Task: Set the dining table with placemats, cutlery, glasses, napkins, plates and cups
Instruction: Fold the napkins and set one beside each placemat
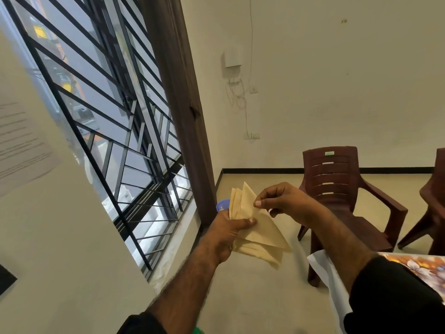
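Note:
A stack of several beige napkins [262,235], folded into triangles, is held up in front of me above the floor. My left hand [227,233] grips the stack from below, thumb pressed across the front. My right hand [280,201] pinches the upper edge of the front napkin between thumb and fingers. A blue round object [222,205] shows just behind the napkins; I cannot tell what it is. The dining table's corner [322,266], draped in a white cloth with an orange floral top, pokes in at the lower right.
A dark red plastic chair [337,186] stands against the far wall, and part of a second chair [433,208] is at the right edge. A barred window [115,131] fills the left. Bare beige floor [260,292] lies below my hands.

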{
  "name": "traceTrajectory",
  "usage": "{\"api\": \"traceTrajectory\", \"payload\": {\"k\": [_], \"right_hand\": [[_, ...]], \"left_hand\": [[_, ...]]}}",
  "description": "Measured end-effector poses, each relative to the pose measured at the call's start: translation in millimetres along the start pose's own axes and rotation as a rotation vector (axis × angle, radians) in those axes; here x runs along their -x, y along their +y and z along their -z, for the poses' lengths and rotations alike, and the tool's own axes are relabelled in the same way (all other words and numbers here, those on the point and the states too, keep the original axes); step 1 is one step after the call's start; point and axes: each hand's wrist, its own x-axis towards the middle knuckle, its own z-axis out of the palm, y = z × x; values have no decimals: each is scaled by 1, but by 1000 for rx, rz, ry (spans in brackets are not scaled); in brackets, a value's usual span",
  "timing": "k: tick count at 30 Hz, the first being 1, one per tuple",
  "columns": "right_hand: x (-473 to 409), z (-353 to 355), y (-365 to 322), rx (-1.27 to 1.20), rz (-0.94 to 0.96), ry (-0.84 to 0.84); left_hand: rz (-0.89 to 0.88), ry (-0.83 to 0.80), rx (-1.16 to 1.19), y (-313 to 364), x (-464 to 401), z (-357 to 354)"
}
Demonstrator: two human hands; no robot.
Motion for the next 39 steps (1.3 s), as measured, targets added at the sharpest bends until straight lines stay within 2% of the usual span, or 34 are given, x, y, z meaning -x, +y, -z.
{"api": "traceTrajectory", "payload": {"k": [5,12,18,23,25,28,35,39], "right_hand": [[-12,4,-4,-13,20,29],[-29,9,-8,-9,80,180],[-31,-1,-3,43,-47,57],[-36,4,-8,-198,-24,196],[-36,4,-8,-198,-25,161],[-33,3,-7,-62,-34,55],[-26,-1,6,-239,-8,312],[-14,-15,24,-132,-69,225]], "left_hand": [[19,-43,-85,-2,-6,-1],[32,-64,-129,-6,-12,0],[30,-74,-160,0,-14,7],[42,-126,-170,-4,-15,2],[38,-134,-173,-6,-15,3],[28,-125,-178,-8,-13,5],[13,-85,-123,-13,-13,3],[4,17,-76,-11,-14,0]]}}
